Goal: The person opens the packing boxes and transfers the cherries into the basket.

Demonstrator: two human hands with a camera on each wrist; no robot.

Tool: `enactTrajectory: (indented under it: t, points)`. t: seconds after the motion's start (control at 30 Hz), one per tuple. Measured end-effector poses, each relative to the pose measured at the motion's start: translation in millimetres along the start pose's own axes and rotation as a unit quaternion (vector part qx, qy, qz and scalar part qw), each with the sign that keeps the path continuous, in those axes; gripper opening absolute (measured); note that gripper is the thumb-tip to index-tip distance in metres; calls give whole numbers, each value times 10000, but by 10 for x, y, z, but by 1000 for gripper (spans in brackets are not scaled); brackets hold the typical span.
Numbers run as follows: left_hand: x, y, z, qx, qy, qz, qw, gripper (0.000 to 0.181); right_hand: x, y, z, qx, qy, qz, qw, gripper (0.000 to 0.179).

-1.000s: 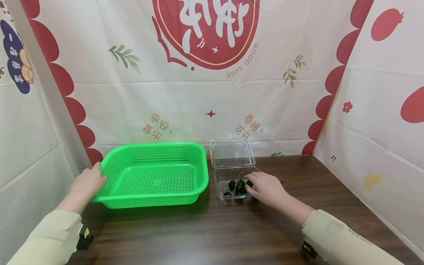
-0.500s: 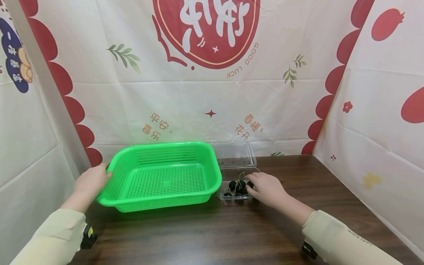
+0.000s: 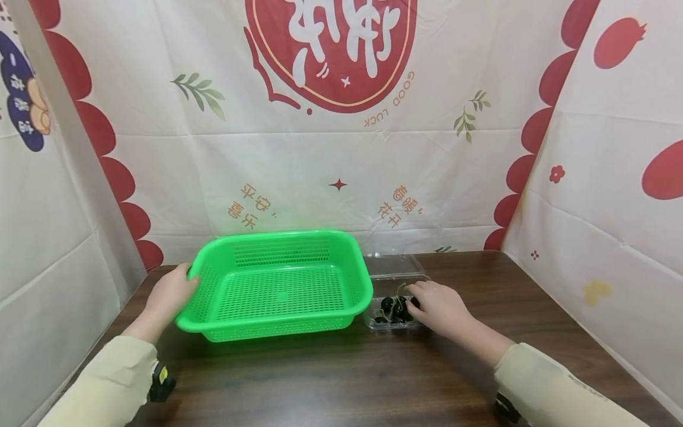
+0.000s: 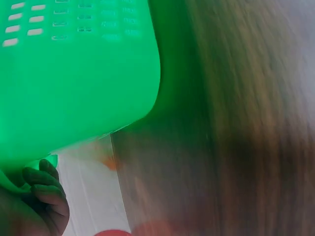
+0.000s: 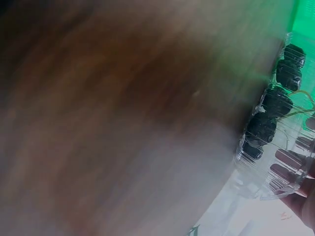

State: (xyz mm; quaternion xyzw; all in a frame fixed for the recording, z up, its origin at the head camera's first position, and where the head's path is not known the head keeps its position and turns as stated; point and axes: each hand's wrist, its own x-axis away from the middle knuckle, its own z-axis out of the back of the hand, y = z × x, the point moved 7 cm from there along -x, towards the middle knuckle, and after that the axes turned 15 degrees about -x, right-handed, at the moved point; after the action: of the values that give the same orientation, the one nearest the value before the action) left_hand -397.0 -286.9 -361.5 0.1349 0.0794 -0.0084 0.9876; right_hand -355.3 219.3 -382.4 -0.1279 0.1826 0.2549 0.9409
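My left hand [image 3: 171, 293] grips the left rim of a green plastic basket [image 3: 277, 325] with slotted walls and floor. In the left wrist view its curled fingers [image 4: 51, 194] show at the basket's edge. To the right lies a clear plastic clamshell box [image 3: 393, 325] with its lid [image 3: 392, 266] folded back. Several dark cherries [image 3: 399, 309] with thin stems are in the box. My right hand [image 3: 440, 305] holds the box's right end; in the right wrist view the fingers [image 5: 290, 157] show through the plastic. The basket's right rim overlaps the box's left edge in the head view.
A dark wood-grain table [image 3: 320, 379] carries everything. Printed white cloth [image 3: 331, 160] hangs right behind the basket and box, and more cloth encloses the left and right sides. Black straps sit at both sleeve cuffs.
My left hand has moved the basket to the right, up against the box. In the last half second the box and my right hand have shifted slightly right too.
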Motion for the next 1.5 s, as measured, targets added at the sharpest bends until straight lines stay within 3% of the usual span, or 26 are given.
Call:
enactTrajectory:
  t: [0.4,0.77,1.13,1.5]
  points:
    - [-94,242,-181,796,-223,204,9964,54,112,278,64,-32,67,-174,9998,19]
    - [-156,491,-253,384,-189,348,9985,56,164,483,207,300,-8,32,9995,18]
    - [-181,657,-305,649,-179,538,9963,55,113,609,252,-433,-231,-667,9966,11]
    - [-207,799,-355,593,-142,617,9962,55,113,555,345,-297,-360,-717,9963,1]
